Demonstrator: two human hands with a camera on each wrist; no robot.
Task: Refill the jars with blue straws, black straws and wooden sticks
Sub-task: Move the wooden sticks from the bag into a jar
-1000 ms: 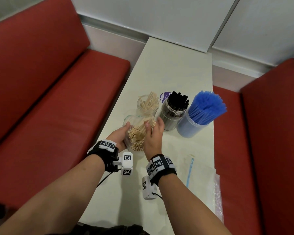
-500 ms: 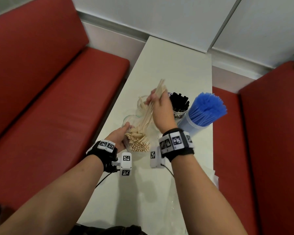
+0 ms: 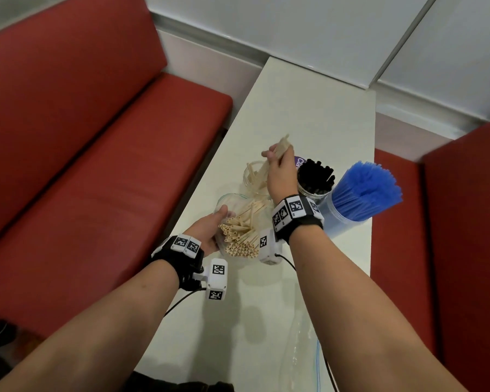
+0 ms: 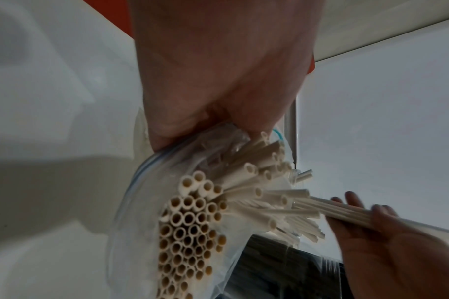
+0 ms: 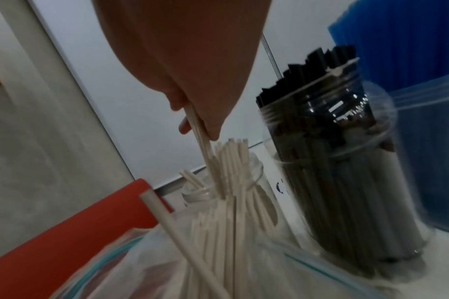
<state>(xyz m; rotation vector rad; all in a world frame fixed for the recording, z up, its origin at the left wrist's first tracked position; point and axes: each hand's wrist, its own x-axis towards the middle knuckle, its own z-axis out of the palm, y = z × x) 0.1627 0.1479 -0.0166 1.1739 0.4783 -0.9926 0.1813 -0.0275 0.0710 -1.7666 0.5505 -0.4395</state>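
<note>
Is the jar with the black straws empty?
No, the jar is packed with black straws that stick out above its rim.

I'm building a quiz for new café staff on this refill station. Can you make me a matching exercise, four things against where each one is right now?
Things:
1. black straws
2. blue straws
3. small bunch of wooden sticks
4. mouth of the clear bag

Places:
A. gripped by the right hand, over the sticks jar
B. held by the left hand
C. standing in the middle clear jar
D. fanned out at the far right of the table

Pairs: 1-C, 2-D, 3-A, 4-B
</note>
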